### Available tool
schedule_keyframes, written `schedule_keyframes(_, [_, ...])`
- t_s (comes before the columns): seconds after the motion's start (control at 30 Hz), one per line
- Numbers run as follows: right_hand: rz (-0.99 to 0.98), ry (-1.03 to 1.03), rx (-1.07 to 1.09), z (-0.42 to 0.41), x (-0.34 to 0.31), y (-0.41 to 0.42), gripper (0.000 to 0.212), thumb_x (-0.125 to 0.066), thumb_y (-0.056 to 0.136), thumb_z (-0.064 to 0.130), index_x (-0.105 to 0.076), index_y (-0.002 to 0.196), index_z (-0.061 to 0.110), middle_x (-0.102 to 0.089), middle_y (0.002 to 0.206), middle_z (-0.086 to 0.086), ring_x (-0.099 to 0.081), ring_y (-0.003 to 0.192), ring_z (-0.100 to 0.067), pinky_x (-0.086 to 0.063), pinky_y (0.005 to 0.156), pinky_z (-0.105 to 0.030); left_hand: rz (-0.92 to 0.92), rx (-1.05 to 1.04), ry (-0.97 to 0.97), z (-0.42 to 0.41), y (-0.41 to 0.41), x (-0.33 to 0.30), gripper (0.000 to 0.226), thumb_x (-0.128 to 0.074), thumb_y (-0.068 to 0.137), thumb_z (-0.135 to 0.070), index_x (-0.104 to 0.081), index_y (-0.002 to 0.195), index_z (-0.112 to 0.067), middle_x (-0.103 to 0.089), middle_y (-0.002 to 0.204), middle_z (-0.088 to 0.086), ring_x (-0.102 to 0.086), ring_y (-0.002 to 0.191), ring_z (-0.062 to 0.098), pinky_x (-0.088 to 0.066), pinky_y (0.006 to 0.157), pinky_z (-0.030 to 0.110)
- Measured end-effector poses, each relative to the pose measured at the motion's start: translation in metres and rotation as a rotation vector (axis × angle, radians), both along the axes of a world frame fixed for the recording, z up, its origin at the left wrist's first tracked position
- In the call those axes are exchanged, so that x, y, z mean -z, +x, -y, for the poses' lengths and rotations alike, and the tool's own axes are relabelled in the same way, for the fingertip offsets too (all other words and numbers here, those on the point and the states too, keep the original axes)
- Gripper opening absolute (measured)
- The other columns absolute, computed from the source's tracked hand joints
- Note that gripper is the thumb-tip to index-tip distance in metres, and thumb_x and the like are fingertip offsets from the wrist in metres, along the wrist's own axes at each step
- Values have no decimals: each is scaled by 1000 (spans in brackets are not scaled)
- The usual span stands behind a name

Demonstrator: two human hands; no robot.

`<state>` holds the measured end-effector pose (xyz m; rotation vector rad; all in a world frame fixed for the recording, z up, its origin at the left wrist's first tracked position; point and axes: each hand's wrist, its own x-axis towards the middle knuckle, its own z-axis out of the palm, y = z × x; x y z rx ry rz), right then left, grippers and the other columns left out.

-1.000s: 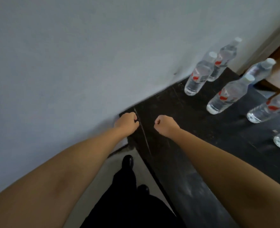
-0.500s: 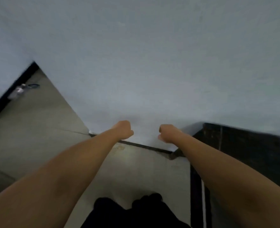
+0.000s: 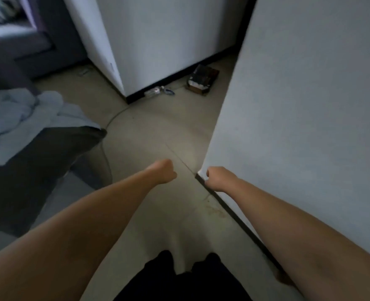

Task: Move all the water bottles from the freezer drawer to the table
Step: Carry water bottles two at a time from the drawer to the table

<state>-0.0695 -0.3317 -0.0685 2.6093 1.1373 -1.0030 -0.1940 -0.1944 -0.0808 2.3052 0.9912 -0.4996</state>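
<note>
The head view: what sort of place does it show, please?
Probably a room in a home. A dark sofa with a crumpled pale blanket stands left, white walls meet a bare floor, and a small box lies there.

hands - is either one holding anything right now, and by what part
Nothing is held. The left hand and right hand are both curled into empty fists over the floor; no bottle is in either.
</note>
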Motion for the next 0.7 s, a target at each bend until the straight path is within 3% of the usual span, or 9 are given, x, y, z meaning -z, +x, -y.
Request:
schedule_keyframes(0.13, [-4,-24,-266,-69,3,-34,32,-46,92,18,-57,120,8,-58,126,-15,-57,112,-32,-46,85,-33,-38,-255,-8,-29,-74,2,34,-49,91,-20,-60,116,1,-61,121,19,-57,111,34,-48,87,32])
schedule_keyframes(0.3, [-17,-37,-625,-137,12,-92,40,-46,95,23,-53,130,7,-55,134,-16,-54,121,-32,-45,95,-33,-54,-646,-38,-34,-161,2,33,-49,92,-18,-60,115,2,-61,120,20,-57,110,34,-47,89,35])
schedule_keyframes(0.53, [-74,-5,-1112,-191,17,-196,37,-45,96,20,-52,130,4,-54,133,-17,-54,119,-32,-44,91,-31,-86,-1114,-28,15,-253,3,29,-50,90,-18,-60,110,1,-61,117,21,-58,107,34,-47,85,34])
schedule_keyframes(0.7, [-42,-68,-1432,-182,37,-277,37,-43,96,22,-53,125,1,-55,129,-20,-56,112,-35,-40,75,-32,-110,-1367,-81,81,-298,10,32,-49,92,-21,-60,112,1,-61,120,20,-58,110,34,-46,88,34])
